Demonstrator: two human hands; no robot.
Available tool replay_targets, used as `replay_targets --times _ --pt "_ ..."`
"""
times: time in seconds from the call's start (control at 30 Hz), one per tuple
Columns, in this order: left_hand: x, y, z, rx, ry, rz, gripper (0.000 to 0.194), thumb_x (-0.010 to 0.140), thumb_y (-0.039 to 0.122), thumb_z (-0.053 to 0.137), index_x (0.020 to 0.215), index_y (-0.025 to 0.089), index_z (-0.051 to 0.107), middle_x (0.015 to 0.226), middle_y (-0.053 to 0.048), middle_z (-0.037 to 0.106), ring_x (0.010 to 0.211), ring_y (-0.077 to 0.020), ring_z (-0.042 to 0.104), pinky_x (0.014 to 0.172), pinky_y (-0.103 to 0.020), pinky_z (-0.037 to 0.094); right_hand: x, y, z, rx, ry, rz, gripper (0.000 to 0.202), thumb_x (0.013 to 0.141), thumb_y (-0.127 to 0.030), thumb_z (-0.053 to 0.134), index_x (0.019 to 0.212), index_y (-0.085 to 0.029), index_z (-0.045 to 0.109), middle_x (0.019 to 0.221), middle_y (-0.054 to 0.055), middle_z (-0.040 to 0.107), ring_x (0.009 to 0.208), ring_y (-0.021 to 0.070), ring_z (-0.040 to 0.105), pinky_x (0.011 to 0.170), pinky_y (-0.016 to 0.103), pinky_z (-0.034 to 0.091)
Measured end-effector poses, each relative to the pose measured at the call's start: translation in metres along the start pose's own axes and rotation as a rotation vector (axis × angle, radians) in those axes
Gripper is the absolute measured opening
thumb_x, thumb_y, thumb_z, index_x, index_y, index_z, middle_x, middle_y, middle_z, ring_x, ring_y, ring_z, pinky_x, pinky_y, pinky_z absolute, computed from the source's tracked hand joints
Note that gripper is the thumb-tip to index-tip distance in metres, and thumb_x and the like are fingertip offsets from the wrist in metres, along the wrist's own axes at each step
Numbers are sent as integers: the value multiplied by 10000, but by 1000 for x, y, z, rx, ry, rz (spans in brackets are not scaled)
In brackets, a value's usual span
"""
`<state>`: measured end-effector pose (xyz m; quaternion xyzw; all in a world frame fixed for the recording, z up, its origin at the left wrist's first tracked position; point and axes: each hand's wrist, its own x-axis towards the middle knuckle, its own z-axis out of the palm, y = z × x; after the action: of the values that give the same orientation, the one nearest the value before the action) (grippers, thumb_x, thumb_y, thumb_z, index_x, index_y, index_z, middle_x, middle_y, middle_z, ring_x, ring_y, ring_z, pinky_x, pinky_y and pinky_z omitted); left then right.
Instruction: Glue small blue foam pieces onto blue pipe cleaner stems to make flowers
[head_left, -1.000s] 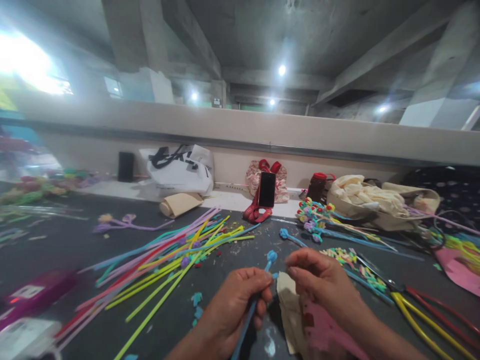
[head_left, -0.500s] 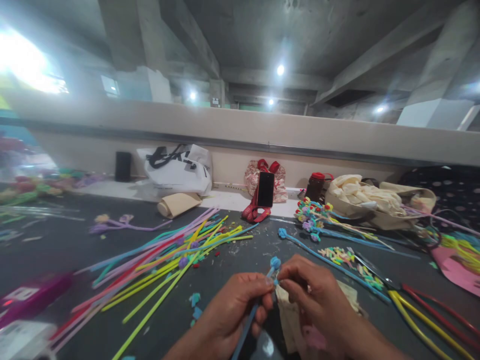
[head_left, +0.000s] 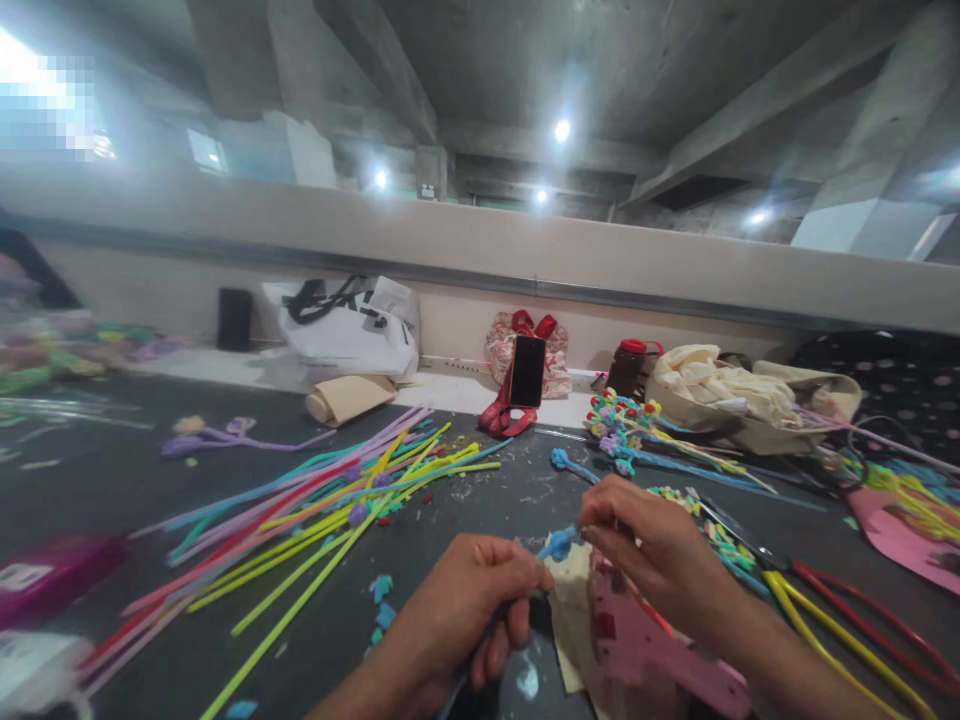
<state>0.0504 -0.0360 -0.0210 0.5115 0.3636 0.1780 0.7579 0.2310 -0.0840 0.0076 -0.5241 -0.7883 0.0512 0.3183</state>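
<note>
Low in the middle, my left hand (head_left: 491, 590) is closed around the stem of a blue pipe cleaner, which runs down below the fingers. Its upper end is bent into a small blue knotted head (head_left: 559, 545). My right hand (head_left: 649, 540) pinches at the far side of that head, thumb and fingers together; what exactly lies between the fingertips is hidden. Under my right forearm lies a pink plastic tool (head_left: 645, 630), shaped like a glue gun, beside a beige cloth (head_left: 571, 610). Another blue stem with a knotted tip (head_left: 560, 459) lies beyond my right hand.
A pile of coloured pipe cleaners (head_left: 322, 520) spreads left. Scissors with red and yellow handles (head_left: 810, 610) lie right, near small cut pieces (head_left: 731, 545). Finished flower stems (head_left: 619, 425) lie behind. A phone (head_left: 528, 370) leans on a patterned bag; a white bag (head_left: 345, 335) stands left.
My right hand has moved slightly up and right, off the stem just below the head to its far side. The head has tilted rightward. More of the pink tool shows.
</note>
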Motion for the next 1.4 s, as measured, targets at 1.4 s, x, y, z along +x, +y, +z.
replay_targets --times 1.4 --pt "6 -12 2 366 119 72 249 685 360 482 529 167 497 341 60 451 232 -50 338 244 -148 201 -2 5 20 -280 -56 -201 202 859 -170 423 740 -161 585 731 37 589 685 142 542 612 261 414"
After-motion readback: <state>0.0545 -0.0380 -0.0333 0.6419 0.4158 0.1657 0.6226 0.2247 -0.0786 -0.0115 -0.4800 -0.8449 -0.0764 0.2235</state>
